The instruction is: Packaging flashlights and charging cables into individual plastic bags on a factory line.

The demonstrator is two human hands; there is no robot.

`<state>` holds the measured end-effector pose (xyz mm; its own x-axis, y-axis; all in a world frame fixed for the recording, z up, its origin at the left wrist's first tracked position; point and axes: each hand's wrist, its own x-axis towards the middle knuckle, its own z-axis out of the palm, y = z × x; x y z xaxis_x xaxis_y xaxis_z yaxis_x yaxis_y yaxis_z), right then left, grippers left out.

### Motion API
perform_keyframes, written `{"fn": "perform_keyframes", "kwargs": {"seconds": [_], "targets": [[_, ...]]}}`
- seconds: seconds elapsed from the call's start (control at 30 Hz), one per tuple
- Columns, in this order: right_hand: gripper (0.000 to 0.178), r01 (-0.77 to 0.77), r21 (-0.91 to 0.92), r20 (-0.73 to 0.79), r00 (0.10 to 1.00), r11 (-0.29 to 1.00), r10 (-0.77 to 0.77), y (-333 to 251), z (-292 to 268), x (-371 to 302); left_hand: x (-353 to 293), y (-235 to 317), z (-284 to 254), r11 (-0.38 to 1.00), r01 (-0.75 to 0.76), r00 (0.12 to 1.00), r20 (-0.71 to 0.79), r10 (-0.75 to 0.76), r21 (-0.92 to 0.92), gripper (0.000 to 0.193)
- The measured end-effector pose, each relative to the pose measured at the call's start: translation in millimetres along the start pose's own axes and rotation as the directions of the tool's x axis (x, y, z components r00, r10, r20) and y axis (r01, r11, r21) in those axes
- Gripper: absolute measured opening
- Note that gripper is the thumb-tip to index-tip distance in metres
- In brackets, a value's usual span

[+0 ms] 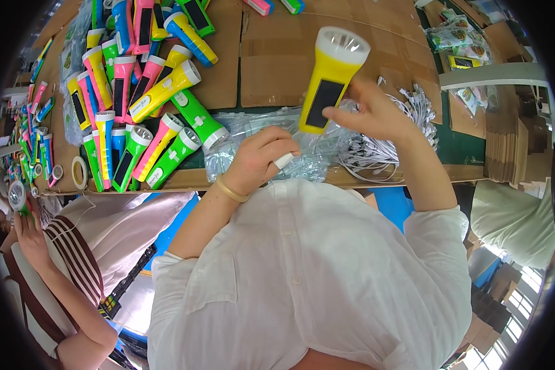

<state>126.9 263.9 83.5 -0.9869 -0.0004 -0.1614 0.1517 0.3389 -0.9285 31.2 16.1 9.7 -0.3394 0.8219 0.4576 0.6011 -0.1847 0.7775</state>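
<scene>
My right hand grips a yellow flashlight by its lower body, raised above the table. The flashlight stands nearly upright, its white-rimmed head up, a dark panel on its side. Low at the table's near edge, my left hand is closed, its fingers curled over clear plastic bags. A small white piece shows at its fingertips; I cannot tell whether it is held or wrapped round a finger. To the right of the bags lies a bundle of white cables.
Many coloured flashlights are heaped at the left, with a tape roll beside them. Cardboard covers the table. A pale curved bar and stacked cardboard stand right. A co-worker's hand holds a flashlight at far left.
</scene>
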Motion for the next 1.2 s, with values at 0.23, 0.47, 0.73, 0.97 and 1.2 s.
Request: {"fn": "perform_keyframes", "kwargs": {"seconds": [0.23, 0.47, 0.73, 0.97, 1.2], "targets": [[0.049, -0.105, -0.687, 0.246, 0.898, 0.719, 0.366, -22, 9, -14, 0, 0, -7, 1.0, 0.007, 0.997, -0.078, -0.006, 0.016, 0.017], [0.035, 0.141, -0.831, 0.293, 0.933, 0.539, 0.207, 7, 50, -19, 14, 2, -2, 0.994, -0.104, 0.992, 0.071, 0.106, -0.031, 0.018], [0.011, -0.44, -0.741, -0.438, 0.889, 0.507, 0.13, 61, -32, -72, -5, -11, -7, 0.995, 0.019, 1.0, -0.025, -0.016, 0.096, 0.019], [0.014, -0.527, -0.58, -0.522, 0.826, 0.622, 0.213, 99, -48, -108, 2, -8, -1, 0.998, 0.003, 1.0, -0.023, -0.002, 0.066, 0.019], [0.017, 0.008, -0.007, -0.631, 0.776, 1.0, -0.011, 3, -82, -120, 2, -7, 1, 0.994, 0.007, 0.999, -0.05, -0.002, 0.107, 0.021]]}}
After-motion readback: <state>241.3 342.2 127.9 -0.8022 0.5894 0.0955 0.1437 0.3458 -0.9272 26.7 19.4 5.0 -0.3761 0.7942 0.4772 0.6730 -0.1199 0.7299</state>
